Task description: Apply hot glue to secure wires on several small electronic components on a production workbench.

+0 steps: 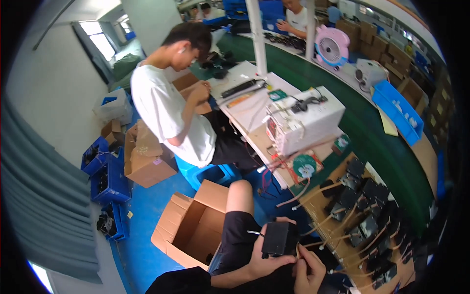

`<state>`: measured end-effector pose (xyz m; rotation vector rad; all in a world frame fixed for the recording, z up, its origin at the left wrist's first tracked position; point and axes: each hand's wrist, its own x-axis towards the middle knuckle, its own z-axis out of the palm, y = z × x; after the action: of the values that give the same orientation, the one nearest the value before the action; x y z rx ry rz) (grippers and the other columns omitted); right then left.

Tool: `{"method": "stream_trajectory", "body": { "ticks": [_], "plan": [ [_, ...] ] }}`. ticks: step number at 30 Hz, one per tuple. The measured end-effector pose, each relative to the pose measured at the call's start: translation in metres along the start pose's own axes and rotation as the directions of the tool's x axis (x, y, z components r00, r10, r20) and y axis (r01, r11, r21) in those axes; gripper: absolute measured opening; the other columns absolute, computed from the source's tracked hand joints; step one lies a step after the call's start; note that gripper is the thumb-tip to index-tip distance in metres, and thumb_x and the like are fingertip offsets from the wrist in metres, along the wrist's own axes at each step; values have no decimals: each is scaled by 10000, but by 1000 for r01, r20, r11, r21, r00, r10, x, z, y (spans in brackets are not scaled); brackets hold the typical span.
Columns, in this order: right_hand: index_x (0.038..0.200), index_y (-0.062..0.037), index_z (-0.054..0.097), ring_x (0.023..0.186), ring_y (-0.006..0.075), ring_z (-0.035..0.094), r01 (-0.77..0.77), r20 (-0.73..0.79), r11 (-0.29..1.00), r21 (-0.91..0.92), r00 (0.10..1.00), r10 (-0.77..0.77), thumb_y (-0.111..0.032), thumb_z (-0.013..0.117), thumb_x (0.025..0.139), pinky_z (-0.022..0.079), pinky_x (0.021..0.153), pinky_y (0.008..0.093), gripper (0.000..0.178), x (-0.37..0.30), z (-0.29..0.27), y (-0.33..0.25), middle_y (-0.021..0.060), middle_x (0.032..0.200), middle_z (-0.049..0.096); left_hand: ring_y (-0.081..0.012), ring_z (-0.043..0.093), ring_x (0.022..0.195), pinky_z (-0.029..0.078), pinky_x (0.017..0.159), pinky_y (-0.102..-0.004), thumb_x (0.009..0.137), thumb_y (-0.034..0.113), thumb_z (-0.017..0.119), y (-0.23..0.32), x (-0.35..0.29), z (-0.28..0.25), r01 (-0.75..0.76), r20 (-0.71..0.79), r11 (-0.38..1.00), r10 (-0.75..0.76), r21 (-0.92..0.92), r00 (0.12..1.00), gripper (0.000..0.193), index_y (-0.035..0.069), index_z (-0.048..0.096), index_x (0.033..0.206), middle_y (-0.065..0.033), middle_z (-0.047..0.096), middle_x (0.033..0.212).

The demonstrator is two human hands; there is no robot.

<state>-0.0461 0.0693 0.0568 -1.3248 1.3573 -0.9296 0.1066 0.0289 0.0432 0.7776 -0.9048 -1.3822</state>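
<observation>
My left hand [263,258] is wrapped round a black box-shaped device [280,238] and holds it above my lap. A thin white rod or lead [253,232] sticks out from the device's left side. Close against its right side, my right hand [309,272] is closed in a pinch, thumb and fingers pressed together. A small pale strip shows by those fingertips, too small to name. To the right, several similar black units [364,230] with pale cables lie on a brown board.
An open cardboard box [199,230] stands left of my knee. A co-worker [169,108] sits ahead at a bench with a white boxy machine [308,122] and a green round circuit board [304,165]. Blue crates [108,181] line the left wall; a blue tray [397,112] is far right.
</observation>
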Motion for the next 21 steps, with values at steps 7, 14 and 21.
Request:
{"method": "stream_trajectory", "body": {
  "ticks": [7,14,21],
  "plan": [
    [1329,37,577,556,138,518,243,31,966,87,969,-246,87,574,849,407,514,219,483,9,15,-8,78,798,666,-210,531,1061,448,912,-331,800,464,809,-31,22,-7,-295,-144,954,300,57,943,713,-7,500,1238,-143,537,1268],
    [1336,31,569,544,149,514,288,49,953,-90,957,-285,94,580,841,417,499,243,499,9,18,6,81,815,666,-189,535,1054,443,890,-320,829,661,680,-26,14,4,-109,-253,970,164,215,954,803,-1,481,1239,-128,545,1235],
    [1342,38,554,538,172,520,269,44,950,-159,963,-266,96,588,828,421,497,255,518,0,21,16,81,798,654,-200,528,1182,430,1000,-323,862,702,593,-33,-5,-17,90,-140,952,-50,293,989,962,27,288,1476,-105,508,1326]
  ]
}}
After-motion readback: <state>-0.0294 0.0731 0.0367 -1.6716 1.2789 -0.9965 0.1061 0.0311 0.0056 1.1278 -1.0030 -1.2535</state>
